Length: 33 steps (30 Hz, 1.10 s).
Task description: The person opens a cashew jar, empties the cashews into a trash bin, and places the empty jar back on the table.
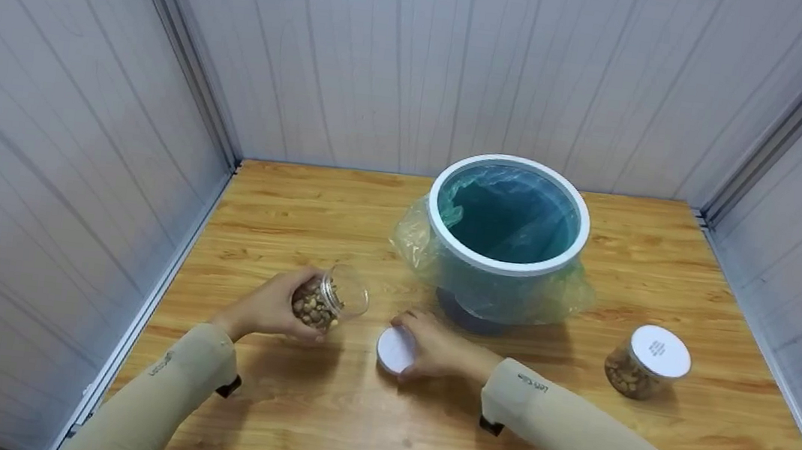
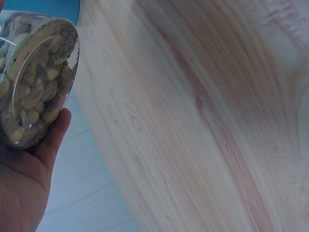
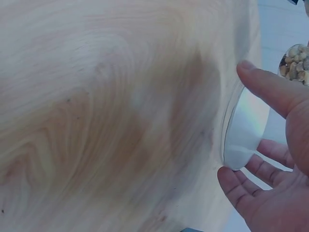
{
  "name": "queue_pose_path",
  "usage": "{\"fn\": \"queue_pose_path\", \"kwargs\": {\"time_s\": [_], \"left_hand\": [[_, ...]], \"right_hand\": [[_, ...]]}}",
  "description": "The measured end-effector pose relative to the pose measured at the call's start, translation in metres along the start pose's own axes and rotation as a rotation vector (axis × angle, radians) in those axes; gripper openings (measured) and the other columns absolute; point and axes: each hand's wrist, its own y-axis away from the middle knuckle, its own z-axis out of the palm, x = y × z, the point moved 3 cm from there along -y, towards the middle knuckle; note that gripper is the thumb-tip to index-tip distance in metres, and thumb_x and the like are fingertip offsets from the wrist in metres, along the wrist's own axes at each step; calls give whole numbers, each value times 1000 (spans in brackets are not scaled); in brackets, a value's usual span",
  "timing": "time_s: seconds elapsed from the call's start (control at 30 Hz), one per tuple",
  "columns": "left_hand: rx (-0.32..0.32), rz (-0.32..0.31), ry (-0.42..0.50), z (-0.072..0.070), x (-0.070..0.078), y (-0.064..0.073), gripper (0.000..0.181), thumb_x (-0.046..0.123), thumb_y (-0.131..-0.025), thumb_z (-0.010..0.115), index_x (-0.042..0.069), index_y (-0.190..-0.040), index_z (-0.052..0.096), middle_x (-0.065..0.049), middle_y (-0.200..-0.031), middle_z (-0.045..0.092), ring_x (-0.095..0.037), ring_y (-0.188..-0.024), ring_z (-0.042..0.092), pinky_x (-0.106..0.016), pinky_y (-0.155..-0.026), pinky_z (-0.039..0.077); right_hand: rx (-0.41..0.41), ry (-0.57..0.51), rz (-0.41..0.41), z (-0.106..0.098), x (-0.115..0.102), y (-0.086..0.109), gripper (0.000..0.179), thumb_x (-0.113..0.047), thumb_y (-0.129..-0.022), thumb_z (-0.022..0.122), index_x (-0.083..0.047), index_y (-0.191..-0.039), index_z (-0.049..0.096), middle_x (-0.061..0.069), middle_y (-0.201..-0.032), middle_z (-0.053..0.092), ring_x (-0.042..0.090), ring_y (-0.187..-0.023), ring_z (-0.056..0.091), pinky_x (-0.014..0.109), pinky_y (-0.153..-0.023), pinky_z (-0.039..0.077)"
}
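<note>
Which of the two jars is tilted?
The jar gripped in the left hand; the other jar stands upright on the right side of the table, its white lid on.

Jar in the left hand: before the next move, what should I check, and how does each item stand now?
1. Jar held: ok; the left hand grips it.
2. Jar upright: not ok; it is tilted, its clear end pointing toward the person's right.
3. Jar's mouth uncovered: cannot tell; the clear plastic there is hard to read.
4. White lid in hand: ok; the right hand holds it, apart from the jar.
5. Bin open: ok; its top is uncovered and a plastic liner hangs over the side.
6. Second jar out of the way: ok; it stands lidded, off to the right.
</note>
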Motion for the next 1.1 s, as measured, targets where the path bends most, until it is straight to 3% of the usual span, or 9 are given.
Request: {"fn": "queue_pose_path", "kwargs": {"time_s": [0.23,0.6,0.8,0.93,1.1], "left_hand": [[-2,-18,1,0,0,1,92,30,-71,103,15,-149,58,-8,-137,67,-28,-124,65,-52,-106,58],[10,-15,7,-1,2,0,91,23,-70,103,16,-148,57,-10,-133,69,-28,-119,66,-50,-104,58],[7,-25,14,0,1,0,90,24,-71,103,17,-149,58,-10,-136,67,-29,-123,65,-53,-107,57],[5,-24,16,0,1,-1,91,24,-71,103,15,-149,57,-10,-136,67,-30,-124,64,-55,-108,56],[3,-22,20,0,0,-1,92,21,-71,103,12,-150,57,-10,-137,67,-31,-124,64,-56,-109,55]], "right_hand": [[-13,-51,1,2,7,2,90,-18,-74,100,6,-147,54,23,-147,55,39,-140,51,55,-122,44],[-8,-66,0,7,19,1,88,-22,-72,101,9,-142,58,23,-138,59,37,-129,56,55,-115,49],[8,-10,-42,16,32,2,83,-29,-76,99,8,-138,59,21,-134,57,34,-123,54,48,-109,53],[-20,-4,7,12,21,2,82,-25,-74,100,7,-138,60,22,-137,57,37,-128,52,54,-113,50],[-54,71,57,14,18,1,81,-30,-77,100,2,-141,61,17,-141,57,32,-131,51,48,-116,49]]}}
